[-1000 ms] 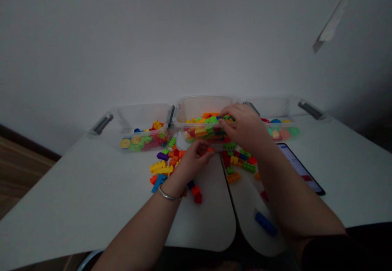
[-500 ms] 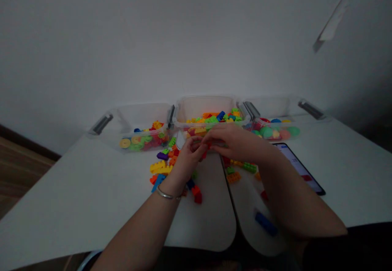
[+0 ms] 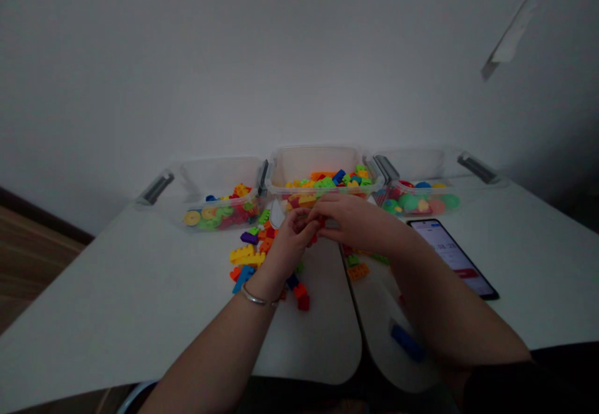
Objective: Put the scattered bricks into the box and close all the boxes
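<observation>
My left hand (image 3: 293, 239) and my right hand (image 3: 337, 215) meet over the middle of the table, fingertips together. Between them is a small red building block (image 3: 314, 237), mostly covered by the fingers, so its full shape is hidden. Both hands are closed on it. Beneath and left of my left hand lie loose building blocks: yellow ones (image 3: 248, 255), a blue one (image 3: 243, 278), a purple one (image 3: 249, 238) and a red one (image 3: 302, 298). Under my right forearm are an orange block (image 3: 358, 271) and a few green ones.
Three clear plastic bins stand along the wall: a left bin (image 3: 219, 170), a middle bin (image 3: 318, 155) and a right bin (image 3: 416, 161), each with colourful toy pieces inside. A lit phone (image 3: 449, 255) lies right of my forearm. A blue piece (image 3: 407, 342) rests near the front edge, beside the table seam (image 3: 354, 301).
My right hand and forearm have shifted slightly left and down, uncovering more of the phone. Both hands stay together at the red block.
</observation>
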A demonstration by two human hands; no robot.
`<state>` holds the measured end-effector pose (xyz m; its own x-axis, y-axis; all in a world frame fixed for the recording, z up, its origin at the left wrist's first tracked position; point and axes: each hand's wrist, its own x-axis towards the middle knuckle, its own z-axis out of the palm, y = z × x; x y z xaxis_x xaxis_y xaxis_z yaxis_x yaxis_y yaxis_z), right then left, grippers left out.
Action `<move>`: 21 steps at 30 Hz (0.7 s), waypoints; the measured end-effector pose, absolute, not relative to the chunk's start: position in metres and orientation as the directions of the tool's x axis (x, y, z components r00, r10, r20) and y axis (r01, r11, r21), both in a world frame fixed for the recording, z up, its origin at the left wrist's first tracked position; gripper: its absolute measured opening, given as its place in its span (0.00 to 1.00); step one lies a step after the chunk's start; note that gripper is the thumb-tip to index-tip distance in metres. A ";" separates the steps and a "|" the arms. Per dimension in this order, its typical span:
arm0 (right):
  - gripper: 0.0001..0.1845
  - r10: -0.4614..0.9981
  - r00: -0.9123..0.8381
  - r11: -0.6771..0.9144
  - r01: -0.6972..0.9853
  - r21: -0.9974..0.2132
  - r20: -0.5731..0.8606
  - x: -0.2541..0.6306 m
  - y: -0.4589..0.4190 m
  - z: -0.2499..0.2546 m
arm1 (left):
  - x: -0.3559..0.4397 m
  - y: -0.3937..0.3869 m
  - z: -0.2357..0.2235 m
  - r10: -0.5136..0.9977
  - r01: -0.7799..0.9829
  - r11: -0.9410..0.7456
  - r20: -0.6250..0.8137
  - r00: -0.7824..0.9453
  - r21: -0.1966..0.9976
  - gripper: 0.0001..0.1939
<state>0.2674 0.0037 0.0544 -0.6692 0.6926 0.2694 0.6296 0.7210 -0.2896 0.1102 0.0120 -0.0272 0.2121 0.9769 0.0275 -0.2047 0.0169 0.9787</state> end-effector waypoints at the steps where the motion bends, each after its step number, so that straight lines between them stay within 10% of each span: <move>1: 0.07 0.698 -0.664 0.716 0.634 -0.291 0.269 0.267 0.003 0.055 | 0.110 0.012 -0.027 0.978 -0.201 0.012 0.030 0.206 0.979 0.24; 21: 0.12 0.724 -0.600 0.685 0.682 -0.256 0.340 0.275 0.007 0.053 | 0.110 0.011 -0.026 0.985 -0.157 -0.046 0.071 0.159 0.986 0.20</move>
<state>0.2752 0.0070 0.0527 -0.6001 0.7240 0.3402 0.6818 0.6853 -0.2558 0.1099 0.0109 -0.0261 0.1588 0.9847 0.0714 -0.1574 -0.0462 0.9865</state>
